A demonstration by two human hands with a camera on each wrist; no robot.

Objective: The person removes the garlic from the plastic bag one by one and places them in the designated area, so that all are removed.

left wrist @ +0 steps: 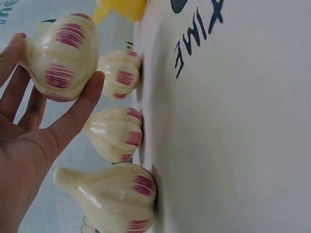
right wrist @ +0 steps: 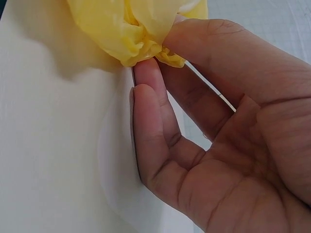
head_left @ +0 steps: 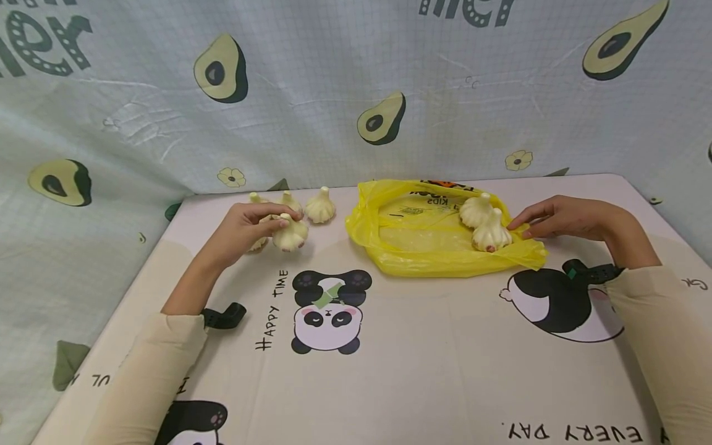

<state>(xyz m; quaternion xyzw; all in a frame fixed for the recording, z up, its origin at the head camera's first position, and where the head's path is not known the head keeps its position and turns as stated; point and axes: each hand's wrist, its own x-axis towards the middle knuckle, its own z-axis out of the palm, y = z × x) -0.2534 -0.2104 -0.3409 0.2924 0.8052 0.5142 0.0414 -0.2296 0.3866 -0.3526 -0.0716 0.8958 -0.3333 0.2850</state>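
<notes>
A garlic bulb (left wrist: 63, 58), cream with purple streaks, is pinched between the thumb and fingers of my left hand (head_left: 253, 225), raised a little off the table. Behind and beside that hand stand three more garlic bulbs (head_left: 320, 206), lined up in the left wrist view. A yellow plastic bag (head_left: 423, 262) lies with its mouth spread wide. At its right end sit two garlic bulbs (head_left: 492, 232), one partly in front of the other. My right hand (head_left: 573, 219) pinches the bag's gathered right edge between thumb and fingers, as the right wrist view shows.
The light tablecloth (head_left: 411, 371) carries panda drawings and lettering. A pale curtain (head_left: 311, 80) printed with avocados hangs behind the table's back edge and down its left side. Black straps with small devices (head_left: 225, 316) sit at both wrists.
</notes>
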